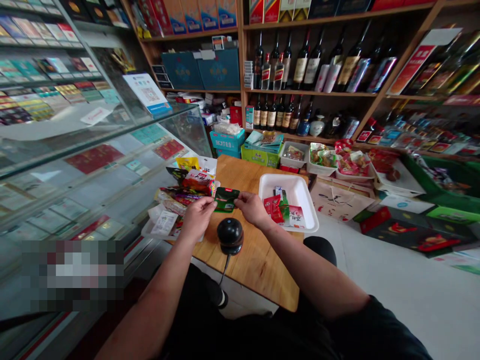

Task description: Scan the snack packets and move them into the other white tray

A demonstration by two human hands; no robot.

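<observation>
A small dark green snack packet (225,199) is stretched between both hands above a wooden table. My left hand (198,216) pinches its left edge, and my right hand (253,209) pinches its right edge. Just below the packet stands a black dome-shaped device (230,233) with a cable running toward me; it looks like a barcode scanner. To the right, a white plastic tray (311,210) holds a red packet (273,207) and a green and pink packet (294,216). On the left, a heap of colourful snack packets (195,181) partly hides the container under it.
A glass display counter (112,135) runs along the left. Wooden shelves with wine bottles (301,65) rise behind the table (258,265). White bins of snacks (322,159), a paper gift bag (332,199) and a dark box (412,230) stand on the right.
</observation>
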